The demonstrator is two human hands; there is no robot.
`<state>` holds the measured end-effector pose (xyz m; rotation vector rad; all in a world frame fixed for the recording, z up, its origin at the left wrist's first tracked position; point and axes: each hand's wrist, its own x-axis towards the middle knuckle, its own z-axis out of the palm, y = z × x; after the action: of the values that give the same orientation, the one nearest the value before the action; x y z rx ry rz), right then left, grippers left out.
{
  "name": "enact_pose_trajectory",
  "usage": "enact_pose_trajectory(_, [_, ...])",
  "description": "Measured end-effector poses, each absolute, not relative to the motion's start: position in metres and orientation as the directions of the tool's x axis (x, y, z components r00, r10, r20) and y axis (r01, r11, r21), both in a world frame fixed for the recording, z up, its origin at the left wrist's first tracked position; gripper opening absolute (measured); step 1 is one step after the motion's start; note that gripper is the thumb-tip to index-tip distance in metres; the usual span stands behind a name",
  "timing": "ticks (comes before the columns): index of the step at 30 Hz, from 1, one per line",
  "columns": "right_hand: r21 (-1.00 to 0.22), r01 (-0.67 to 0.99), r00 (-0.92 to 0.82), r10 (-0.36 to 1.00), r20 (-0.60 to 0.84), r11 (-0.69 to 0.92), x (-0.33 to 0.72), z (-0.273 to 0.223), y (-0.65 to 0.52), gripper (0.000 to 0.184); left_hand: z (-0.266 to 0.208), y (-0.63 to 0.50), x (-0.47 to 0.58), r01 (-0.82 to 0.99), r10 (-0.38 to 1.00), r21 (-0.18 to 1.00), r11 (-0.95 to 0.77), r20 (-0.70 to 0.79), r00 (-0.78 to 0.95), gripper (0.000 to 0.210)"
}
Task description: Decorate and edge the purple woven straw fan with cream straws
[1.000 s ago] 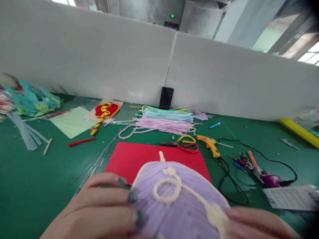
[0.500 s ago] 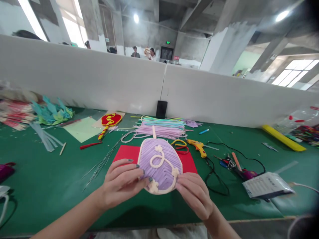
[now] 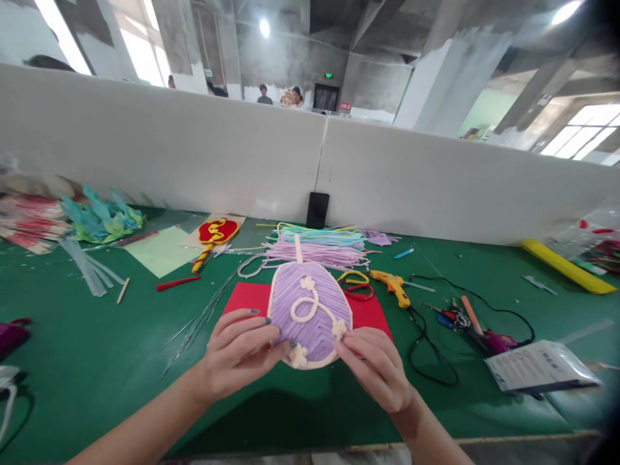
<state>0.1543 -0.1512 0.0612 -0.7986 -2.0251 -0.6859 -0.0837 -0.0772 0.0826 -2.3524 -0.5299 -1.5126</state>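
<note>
Left hand [image 3: 245, 352]: thumb and fingers closed in a pinch on the fan's lower left edge, dark polish on the nails. Right hand [image 3: 378, 365]: fingertips pinched together on the lower right edge, beside a cream flower. Both grips narrow, nothing else held.

Fan [image 3: 320, 303]: between the hands, in front of the red sheet, face toward the viewer, handle [image 3: 298, 248] pointing away. Rounded body of lilac fuzzy strips laid in slanting ridges, some meeting in V shapes low down; cream fuzzy rim. On the face, a cream stem makes one loop; cream flowers [image 3: 307, 283] at its ends and a third at the lower left.

Red sheet [image 3: 382, 316]: flat, smooth, partly hidden by the fan. Thin grey wires [image 3: 206, 313] spread to its left. Scissors [image 3: 356, 284]: yellow and red handles visible at the sheet's far edge, blades hidden. Glue gun [image 3: 392, 284]: yellow plastic, just right of the scissors.

Beyond the fan: heap of fuzzy sticks [image 3: 320, 248], pink, turquoise and some yellow. Farther left, a red fan [image 3: 217, 231] with yellow trim.

Table [image 3: 121, 361]: smooth, green. Dark phone [image 3: 318, 210] leans against a white partition [image 3: 194, 142]. Behind: bare concrete, bright windows [image 3: 140, 48], people partly visible.
</note>
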Motion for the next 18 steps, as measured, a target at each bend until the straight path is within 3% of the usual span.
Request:
enact_pose_trajectory(6, [0.147, 0.734, -0.431, 0.287, 0.856, 0.663, 0.155, 0.057, -0.149, 0.023, 0.075, -0.074, -0.086, 0.53, 0.195, -0.059, -0.846, 0.891, 0.41, 0.009])
enact_pose_trajectory(9, [0.059, 0.762, -0.317, 0.292, 0.903, 0.645, 0.153, 0.071, -0.156, 0.026, 0.091, -0.081, -0.088, 0.443, 0.18, -0.043, -0.896, 0.876, 0.448, 0.015])
enact_pose_trajectory(11, [-0.064, 0.773, -0.187, 0.323, 0.928, 0.631, 0.15, 0.093, -0.16, 0.029, 0.113, -0.088, -0.087, 0.306, 0.256, 0.121, -0.944, 0.854, 0.454, 0.019])
enact_pose_trajectory(14, [-0.309, 0.672, 0.039, 0.385, 0.922, 0.673, 0.145, 0.136, -0.154, 0.019, 0.145, -0.088, -0.08, 0.279, 0.538, 0.46, -0.843, 0.706, 0.461, 0.022])
enact_pose_trajectory(16, [-0.584, 0.635, 0.229, 0.599, 0.767, 0.506, 0.145, 0.157, -0.138, 0.013, 0.155, -0.077, -0.071, 0.303, 0.723, 0.665, -0.683, 0.554, 0.412, 0.019])
enact_pose_trajectory(18, [-0.748, 0.537, 0.244, 0.777, 0.58, 0.39, 0.149, 0.159, -0.115, 0.011, 0.15, -0.058, -0.061, 0.305, 0.821, 0.792, -0.529, 0.387, 0.419, 0.023])
